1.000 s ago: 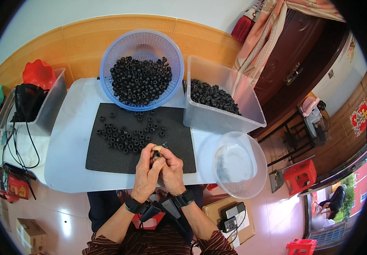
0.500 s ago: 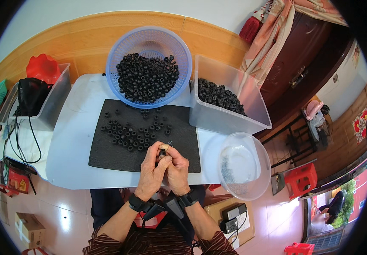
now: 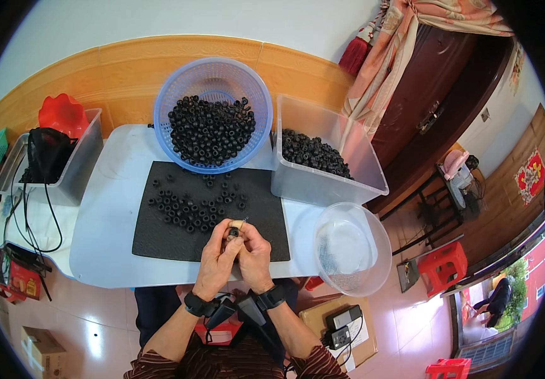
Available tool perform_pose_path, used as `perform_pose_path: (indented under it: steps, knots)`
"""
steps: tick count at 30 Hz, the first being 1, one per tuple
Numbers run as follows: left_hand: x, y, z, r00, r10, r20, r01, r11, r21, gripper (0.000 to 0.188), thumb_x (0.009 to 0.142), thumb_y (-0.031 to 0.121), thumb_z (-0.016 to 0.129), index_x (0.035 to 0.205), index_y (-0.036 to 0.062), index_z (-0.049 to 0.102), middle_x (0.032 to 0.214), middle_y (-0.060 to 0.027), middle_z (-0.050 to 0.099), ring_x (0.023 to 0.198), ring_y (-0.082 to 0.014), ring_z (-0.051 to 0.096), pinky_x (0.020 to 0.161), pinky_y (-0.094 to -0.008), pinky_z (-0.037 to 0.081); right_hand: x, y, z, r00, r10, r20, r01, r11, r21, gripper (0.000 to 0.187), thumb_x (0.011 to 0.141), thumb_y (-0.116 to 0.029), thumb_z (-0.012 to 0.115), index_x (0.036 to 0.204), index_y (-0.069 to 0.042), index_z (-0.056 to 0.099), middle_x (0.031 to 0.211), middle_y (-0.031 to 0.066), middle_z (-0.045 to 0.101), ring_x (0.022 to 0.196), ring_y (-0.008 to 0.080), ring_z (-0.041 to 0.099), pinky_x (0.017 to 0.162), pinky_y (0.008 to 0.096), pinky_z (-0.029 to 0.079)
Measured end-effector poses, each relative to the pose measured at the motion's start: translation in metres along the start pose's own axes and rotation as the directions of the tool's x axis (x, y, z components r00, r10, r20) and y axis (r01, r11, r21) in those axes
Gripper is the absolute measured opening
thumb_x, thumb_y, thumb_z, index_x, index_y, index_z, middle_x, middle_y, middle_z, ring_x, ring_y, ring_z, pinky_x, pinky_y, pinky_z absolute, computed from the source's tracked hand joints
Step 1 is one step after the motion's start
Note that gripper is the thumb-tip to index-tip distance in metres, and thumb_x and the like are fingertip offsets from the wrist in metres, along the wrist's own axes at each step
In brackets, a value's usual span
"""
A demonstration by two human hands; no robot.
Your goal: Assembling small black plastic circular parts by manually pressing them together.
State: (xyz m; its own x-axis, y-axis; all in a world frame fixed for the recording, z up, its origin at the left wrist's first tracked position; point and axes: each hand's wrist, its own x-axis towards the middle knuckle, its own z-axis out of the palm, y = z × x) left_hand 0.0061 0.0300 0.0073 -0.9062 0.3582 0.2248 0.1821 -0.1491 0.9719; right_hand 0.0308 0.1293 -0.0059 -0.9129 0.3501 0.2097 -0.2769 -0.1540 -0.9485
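Above the near edge of a black mat, my left hand and my right hand are pressed together. Between their fingertips is a small black ring-shaped part, mostly covered by thumbs and fingers. A tan wrap sits on a finger of my right hand. Small greyish bits show beside that finger, too small to name. Just beyond my hands, several loose black parts of the same kind lie scattered on the mat, many with the hole facing up.
Behind the mat, a blue colander and a clear bin hold many black parts. A round clear tub with small metallic bits overhangs the white table's right side. At left, a grey bin holds a black bag and red dish.
The view has shifted, so the table and its contents sit slightly lower and further left. Both hands still grip the small black part, with only slight finger movement.
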Motion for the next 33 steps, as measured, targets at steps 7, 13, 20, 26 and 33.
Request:
perform_pose_path:
  steps: [7,13,20,26,33]
  knots:
    - [-0.001,0.0,-0.005,0.999,-0.036,-0.016,0.034,0.996,-0.088,0.042,0.097,0.021,0.057,0.133,0.0015,0.048,0.106,-0.005,0.059,0.095,-0.0118,0.054,0.084,-0.0266,0.046,0.0,0.001,0.003,0.999,-0.032,0.007,0.033,0.999,-0.03,0.025,0.095,-0.004,0.059,0.119,-0.001,0.061,0.098,0.0018,0.066,0.09,0.0078,0.061,0.08,0.023,0.051]
    - [0.002,-0.001,-0.013,0.992,-0.095,0.079,0.102,0.991,-0.09,0.039,0.097,0.021,0.056,0.13,0.0006,0.051,0.106,-0.0046,0.059,0.094,-0.0103,0.054,0.082,-0.0254,0.046,-0.005,0.003,0.0,0.994,-0.107,0.004,0.106,0.983,-0.152,0.024,0.094,-0.004,0.06,0.118,0.0,0.061,0.1,0.0029,0.067,0.09,0.0081,0.062,0.08,0.0241,0.051]
    - [0.0,-0.006,-0.013,0.996,-0.085,0.024,0.088,0.932,-0.351,0.051,0.102,0.039,0.04,0.134,-0.0001,0.047,0.115,-0.0087,0.057,0.105,-0.0157,0.053,0.095,-0.0308,0.041,-0.003,-0.015,0.015,0.995,-0.102,-0.002,0.1,0.979,-0.18,0.028,0.089,0.003,0.063,0.116,-0.001,0.061,0.092,-0.0004,0.063,0.087,0.0061,0.059,0.078,0.0215,0.05]
    - [-0.006,-0.003,-0.03,0.993,-0.093,-0.068,0.056,0.905,-0.421,0.054,0.102,0.045,0.036,0.128,-0.0014,0.047,0.116,-0.0162,0.059,0.111,-0.0219,0.056,0.099,-0.0363,0.042,0.041,-0.077,0.009,0.938,-0.323,-0.125,0.212,0.82,-0.531,0.03,0.083,-0.005,0.071,0.113,-0.004,0.064,0.076,-0.0031,0.054,0.069,0.0052,0.048,0.061,0.0211,0.043]
    - [-0.006,-0.01,-0.044,0.99,-0.121,-0.075,0.077,0.901,-0.427,0.04,0.103,0.032,0.038,0.11,-0.0019,0.057,0.102,-0.0141,0.064,0.099,-0.0198,0.061,0.091,-0.0337,0.047,0.148,-0.135,-0.071,0.833,-0.544,-0.102,0.155,0.406,-0.901,0.029,0.087,-0.011,0.069,0.113,-0.001,0.062,0.063,0.0012,0.056,0.058,0.0079,0.049,0.054,0.0265,0.043]
